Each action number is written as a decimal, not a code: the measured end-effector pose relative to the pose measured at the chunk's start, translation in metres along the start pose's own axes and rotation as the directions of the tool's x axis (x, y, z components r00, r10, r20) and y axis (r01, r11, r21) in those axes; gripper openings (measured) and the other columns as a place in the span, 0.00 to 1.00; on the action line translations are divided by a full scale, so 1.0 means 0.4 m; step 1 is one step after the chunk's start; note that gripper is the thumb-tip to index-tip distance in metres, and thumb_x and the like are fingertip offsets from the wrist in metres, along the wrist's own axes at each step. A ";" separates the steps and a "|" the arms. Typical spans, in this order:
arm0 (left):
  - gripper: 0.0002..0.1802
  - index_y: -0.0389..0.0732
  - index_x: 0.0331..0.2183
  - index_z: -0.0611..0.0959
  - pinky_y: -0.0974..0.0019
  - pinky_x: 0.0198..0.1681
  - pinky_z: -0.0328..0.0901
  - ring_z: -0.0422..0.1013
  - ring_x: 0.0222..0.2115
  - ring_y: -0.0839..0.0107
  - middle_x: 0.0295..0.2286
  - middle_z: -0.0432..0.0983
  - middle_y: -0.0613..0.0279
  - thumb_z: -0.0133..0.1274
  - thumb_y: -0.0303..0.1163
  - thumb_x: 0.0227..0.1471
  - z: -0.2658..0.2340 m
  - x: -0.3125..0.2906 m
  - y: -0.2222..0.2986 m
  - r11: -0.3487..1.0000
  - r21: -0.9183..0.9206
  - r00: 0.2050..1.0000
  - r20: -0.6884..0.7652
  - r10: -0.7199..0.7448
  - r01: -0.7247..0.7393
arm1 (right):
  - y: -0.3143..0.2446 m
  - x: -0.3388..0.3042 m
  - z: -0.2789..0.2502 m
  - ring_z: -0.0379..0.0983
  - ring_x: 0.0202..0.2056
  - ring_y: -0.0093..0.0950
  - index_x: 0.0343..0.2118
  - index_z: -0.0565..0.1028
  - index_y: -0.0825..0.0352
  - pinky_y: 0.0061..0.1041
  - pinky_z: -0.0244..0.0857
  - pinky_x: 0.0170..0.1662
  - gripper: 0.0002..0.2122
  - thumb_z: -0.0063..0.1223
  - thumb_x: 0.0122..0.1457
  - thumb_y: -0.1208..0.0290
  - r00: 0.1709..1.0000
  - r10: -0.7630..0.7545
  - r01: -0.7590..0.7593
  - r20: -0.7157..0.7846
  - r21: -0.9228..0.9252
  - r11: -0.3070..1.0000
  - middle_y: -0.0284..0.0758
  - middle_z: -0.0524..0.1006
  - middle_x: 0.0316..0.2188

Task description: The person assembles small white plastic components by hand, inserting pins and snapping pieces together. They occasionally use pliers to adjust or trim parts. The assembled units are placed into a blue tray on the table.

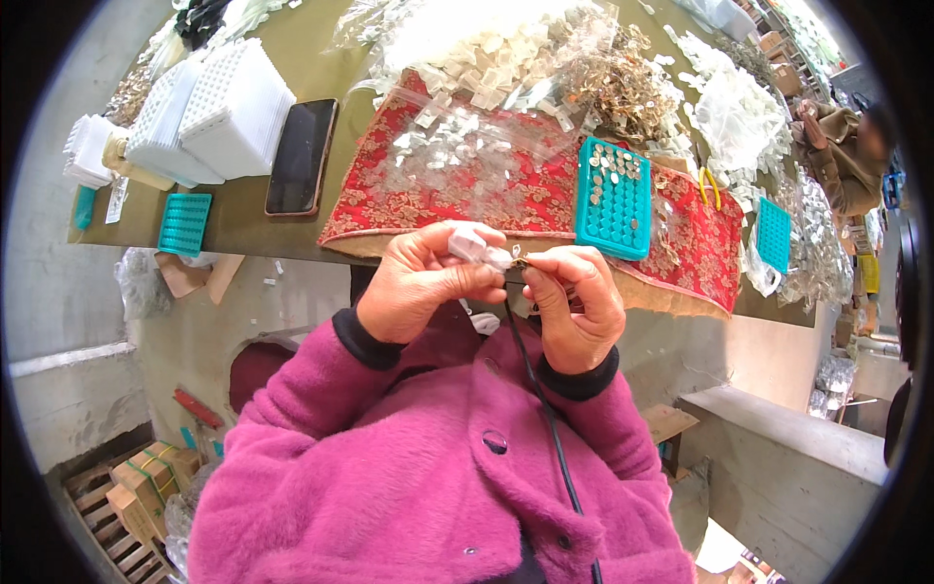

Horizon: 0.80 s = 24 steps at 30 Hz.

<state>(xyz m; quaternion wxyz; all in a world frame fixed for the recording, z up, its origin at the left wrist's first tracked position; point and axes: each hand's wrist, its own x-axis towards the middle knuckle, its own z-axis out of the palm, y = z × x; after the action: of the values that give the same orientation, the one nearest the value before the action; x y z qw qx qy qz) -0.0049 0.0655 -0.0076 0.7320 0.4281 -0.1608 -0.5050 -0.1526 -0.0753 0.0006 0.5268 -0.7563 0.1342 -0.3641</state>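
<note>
My left hand (420, 280) is closed around small white translucent plastic pieces (474, 245), held just off the table's front edge. Close beside it, my right hand (580, 304) pinches a tiny brass-coloured metal piece (521, 261) between thumb and forefinger. The fingertips of both hands nearly meet, and they partly hide how the pieces touch. Behind my right hand, a teal tray (611, 232) with rows of round hollows lies on the red patterned cloth (365, 209). Round silvery discs (615, 164) sit mostly at its far end.
Heaps of clear plastic parts (477, 44) and brass-coloured metal parts (623, 92) cover the far side. Yellow-handled pliers (708, 187) lie right. A phone (302, 161), stacked white trays (233, 112) and a small teal tray (185, 224) stand left. A black cable (545, 399) hangs before me. Another person (842, 156) is far right.
</note>
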 end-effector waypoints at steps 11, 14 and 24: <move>0.18 0.34 0.49 0.80 0.70 0.39 0.78 0.80 0.34 0.74 0.36 0.83 0.60 0.63 0.18 0.57 0.031 -0.010 -0.060 0.947 0.192 0.966 0.049 0.253 -0.258 | -0.004 -0.009 -0.011 0.79 0.33 0.31 0.42 0.82 0.67 0.26 0.73 0.34 0.12 0.68 0.55 0.83 0.979 -0.198 0.203 0.042 -0.213 0.956 0.38 0.79 0.34; 0.17 0.34 0.49 0.80 0.71 0.38 0.78 0.80 0.33 0.75 0.36 0.82 0.61 0.62 0.19 0.58 0.032 -0.014 -0.063 0.940 0.205 0.962 0.042 0.269 -0.272 | -0.003 -0.010 -0.011 0.79 0.32 0.31 0.41 0.82 0.67 0.26 0.73 0.34 0.12 0.68 0.54 0.84 0.978 -0.203 0.208 0.048 -0.185 0.960 0.38 0.79 0.34; 0.17 0.35 0.50 0.80 0.67 0.37 0.80 0.81 0.33 0.73 0.36 0.82 0.60 0.62 0.19 0.58 0.038 -0.010 -0.045 0.980 0.055 0.981 0.057 0.186 -0.189 | 0.020 0.002 -0.028 0.79 0.31 0.29 0.44 0.84 0.66 0.25 0.73 0.32 0.15 0.68 0.54 0.84 0.939 -0.303 0.330 0.162 -0.177 0.927 0.37 0.78 0.32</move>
<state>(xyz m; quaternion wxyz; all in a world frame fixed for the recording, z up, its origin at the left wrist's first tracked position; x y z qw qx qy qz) -0.0278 0.0598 -0.0122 0.7588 0.4197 -0.2341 -0.4396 -0.1583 -0.0867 -0.0041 0.3895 -0.8397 0.0112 -0.3783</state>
